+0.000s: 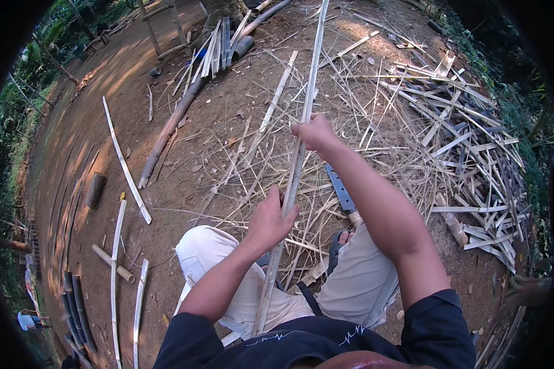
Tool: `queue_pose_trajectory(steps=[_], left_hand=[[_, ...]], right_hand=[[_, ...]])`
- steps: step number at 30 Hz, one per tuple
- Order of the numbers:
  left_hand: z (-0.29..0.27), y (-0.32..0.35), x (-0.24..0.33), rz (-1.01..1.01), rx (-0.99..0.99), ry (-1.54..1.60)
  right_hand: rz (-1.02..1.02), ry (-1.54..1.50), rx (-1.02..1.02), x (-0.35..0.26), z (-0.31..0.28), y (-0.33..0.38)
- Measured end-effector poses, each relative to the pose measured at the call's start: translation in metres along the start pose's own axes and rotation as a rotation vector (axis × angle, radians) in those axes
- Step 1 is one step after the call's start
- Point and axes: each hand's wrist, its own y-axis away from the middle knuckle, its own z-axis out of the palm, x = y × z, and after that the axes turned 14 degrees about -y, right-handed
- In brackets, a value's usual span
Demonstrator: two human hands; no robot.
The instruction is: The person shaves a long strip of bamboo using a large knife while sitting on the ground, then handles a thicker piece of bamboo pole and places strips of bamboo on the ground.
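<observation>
A long split bamboo strip (pixel 297 161) runs up from my lap and away past the top edge of the view. My right hand (pixel 317 132) is closed around it farther out, at arm's length. Closer to my knees, my left hand (pixel 271 220) is closed on the same strip, its thumb lying across it. Beneath my right forearm a machete (pixel 340 187) with a dark, holed blade and a pale handle lies by my right foot. My forearm hides part of it.
Thin bamboo shavings (pixel 252 178) litter the ground ahead. A large heap of split bamboo (pixel 468 147) lies at the right. Several loose strips (pixel 114 277) are on the left, near dark bamboo poles (pixel 79 307). A long bamboo pole (pixel 175 126) slants toward a strip bundle (pixel 215 52).
</observation>
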Motion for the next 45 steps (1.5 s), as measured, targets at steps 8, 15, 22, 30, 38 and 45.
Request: queue_pose_trajectory(steps=[8,15,22,30,38,45], left_hand=[[0.026,0.023,-0.008,-0.245,-0.259,0.392],[0.061,0.077,-0.022,-0.155,-0.085,0.126],[0.002,0.100,-0.027,-0.320,-0.608,1.393],[0.050,0.130,-0.066,-0.501,-0.687,1.446],[0.063,0.122,-0.076,-0.743,-0.559,1.128],[0.056,0.111,-0.078,-0.690,-0.592,1.240]], right_hand=[[0.095,-0.091,0.043,0.002,-0.007,-0.014],[0.086,-0.047,-0.112,-0.004,-0.018,-0.011],[-0.276,0.658,-0.411,-0.006,-0.101,0.005],[0.162,0.942,-0.211,0.290,-0.204,0.053],[0.194,0.912,-0.035,0.315,-0.199,0.061],[-0.080,0.933,0.045,0.251,-0.214,0.053]])
